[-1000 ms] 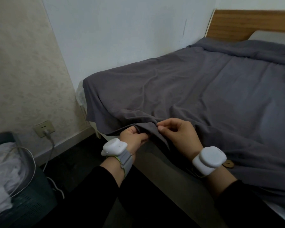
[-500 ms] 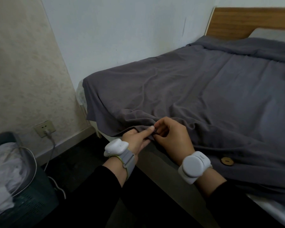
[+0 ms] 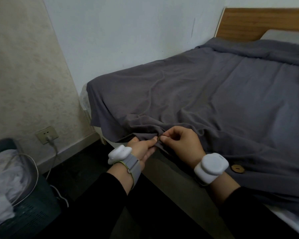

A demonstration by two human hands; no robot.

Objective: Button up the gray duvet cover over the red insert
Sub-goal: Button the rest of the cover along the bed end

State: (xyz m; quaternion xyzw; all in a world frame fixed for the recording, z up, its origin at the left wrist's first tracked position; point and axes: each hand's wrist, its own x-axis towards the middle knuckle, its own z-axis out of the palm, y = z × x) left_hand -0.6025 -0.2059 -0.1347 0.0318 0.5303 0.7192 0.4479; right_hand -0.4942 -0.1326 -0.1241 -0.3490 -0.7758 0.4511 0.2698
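The gray duvet cover (image 3: 205,94) lies spread over the bed, its open hem hanging over the near edge. My left hand (image 3: 143,149) pinches the hem from below, thumb on top of the fabric. My right hand (image 3: 181,145) pinches the same fold from the right, fingertips meeting the left thumb. Whether a button sits between the fingers is hidden. A round wooden button (image 3: 237,169) is fastened on the hem just right of my right wrist. No red insert shows anywhere.
A wooden headboard (image 3: 266,23) and a pale pillow (image 3: 286,36) stand at the far end. A dark laundry basket (image 3: 22,200) with white cloth sits at the lower left, under a wall socket (image 3: 47,134) with a cable. The dark floor lies between basket and bed.
My right hand slid left along the hem, uncovering the wooden button by its wrist. Both hands came together and now pinch one fold of the hem.
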